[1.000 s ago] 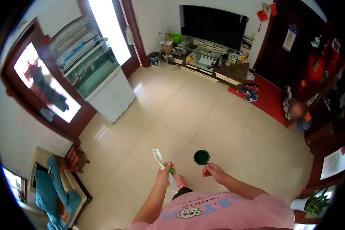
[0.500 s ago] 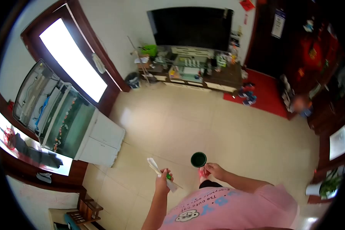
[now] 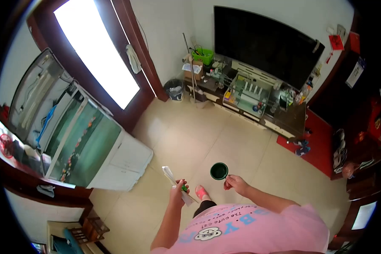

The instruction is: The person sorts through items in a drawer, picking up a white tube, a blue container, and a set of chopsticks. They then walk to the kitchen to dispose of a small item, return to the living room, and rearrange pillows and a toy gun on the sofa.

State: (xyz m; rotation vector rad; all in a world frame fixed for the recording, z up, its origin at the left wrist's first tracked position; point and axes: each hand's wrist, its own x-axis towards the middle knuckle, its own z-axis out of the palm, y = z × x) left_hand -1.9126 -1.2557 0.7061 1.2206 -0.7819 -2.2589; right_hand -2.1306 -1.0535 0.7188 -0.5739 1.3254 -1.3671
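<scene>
My right hand [image 3: 237,184] pinches the handle of a dark green cup [image 3: 219,171], held out over the floor. The cup's opening faces up toward me, and its inside looks dark. In my left hand [image 3: 179,194], the fingers are wrapped round a slim white bundle [image 3: 168,172] that looks like paper. A thin stick pokes out at its lower end, and a small bright green piece shows between the fingers. What exactly the bundle contains is hidden by the fingers. The two hands are apart, in front of my pink shirt [image 3: 241,224].
On the left stands a fish tank [image 3: 86,144] with its lid raised, on a white cabinet [image 3: 125,163]. Ahead are a bin [image 3: 174,89], a cluttered TV stand [image 3: 279,122] and a large television [image 3: 264,44]. Shoes lie on a red mat [image 3: 317,148]. Tiled floor [image 3: 190,131] stretches between.
My view has turned left and moved forward, so the tank, door and television look nearer. A foot in a pink slipper has stepped out. Both hands keep their holds.
</scene>
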